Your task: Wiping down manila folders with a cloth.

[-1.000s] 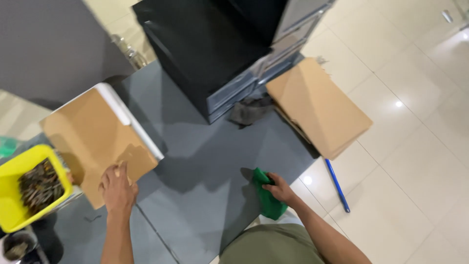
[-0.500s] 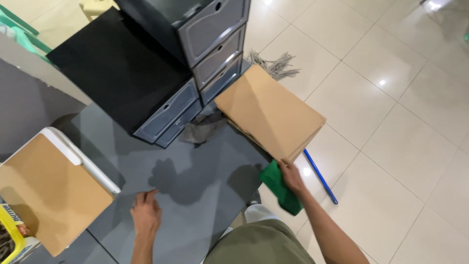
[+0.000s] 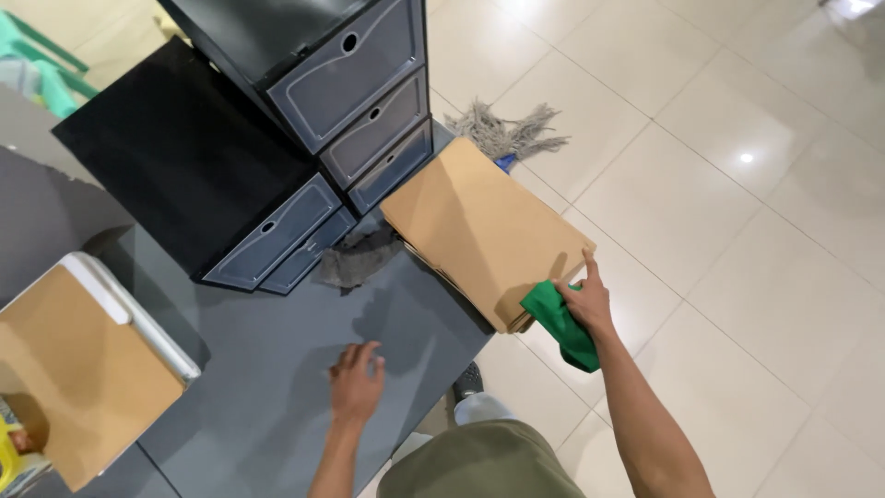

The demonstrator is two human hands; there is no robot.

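Grey table (image 3: 258,369), crumpled green cloth (image 3: 560,325)

On the grey worktop (image 3: 258,369) we see stacked dark drawer units (image 3: 359,101) at twelve o'clock and a crumpled grey rag (image 3: 355,261) just below them. A grey mop head (image 3: 505,127) lies on the pale tiled floor (image 3: 737,240) at one o'clock.

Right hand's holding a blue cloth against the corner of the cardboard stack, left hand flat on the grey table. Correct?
Not quite: the cloth in the right hand is green, not blue, as the head view shows. It is at the corner of the cardboard stack, and the left hand rests on the grey table.
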